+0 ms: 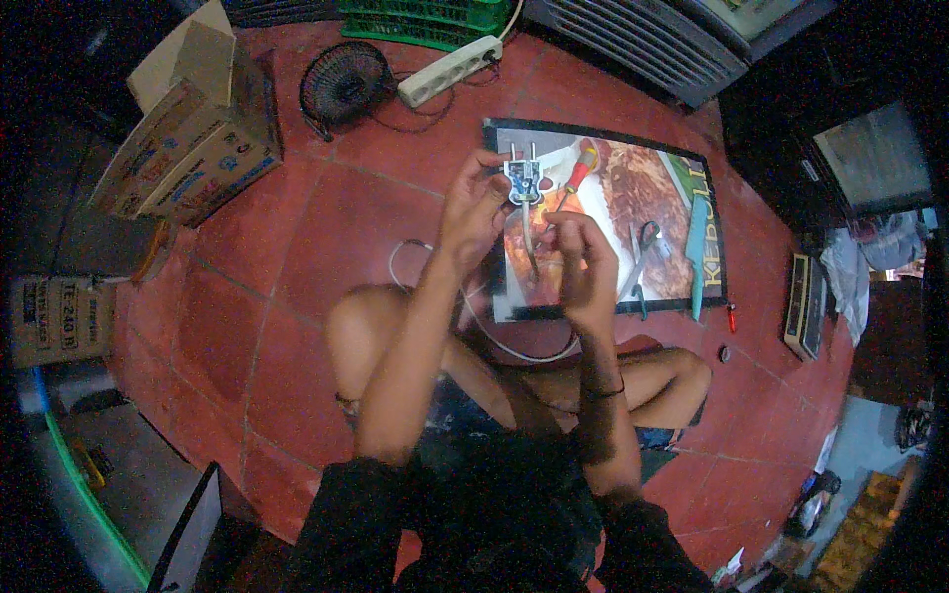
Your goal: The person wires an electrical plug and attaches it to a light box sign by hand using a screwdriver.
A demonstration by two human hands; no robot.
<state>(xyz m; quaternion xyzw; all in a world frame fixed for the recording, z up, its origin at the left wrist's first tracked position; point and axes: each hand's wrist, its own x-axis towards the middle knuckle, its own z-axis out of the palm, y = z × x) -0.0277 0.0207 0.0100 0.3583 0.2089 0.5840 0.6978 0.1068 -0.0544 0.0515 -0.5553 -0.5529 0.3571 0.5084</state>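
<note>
My left hand (pixel 473 210) is closed around the edge of an opened two-pin plug (pixel 524 184), its pins upward and its inside facing me. A pale cable (pixel 528 229) hangs from the plug's lower end. Beside that cable, my right hand (pixel 585 265) has its thumb and fingers drawn together; anything between them is too small to make out. Just above its fingertips is a screwdriver (pixel 583 166) with a red and yellow handle, its shaft slanting down toward them. A white cord (pixel 524 356) loops over my crossed legs.
A printed poster (pixel 623 138) lies on red floor tiles, with a scissors-like tool (pixel 638 259) and a long teal tool (pixel 698 259) on it. Around stand a cardboard box (pixel 203 148), a small black fan (pixel 344 84), a power strip (pixel 450 71) and a green crate (pixel 420 20).
</note>
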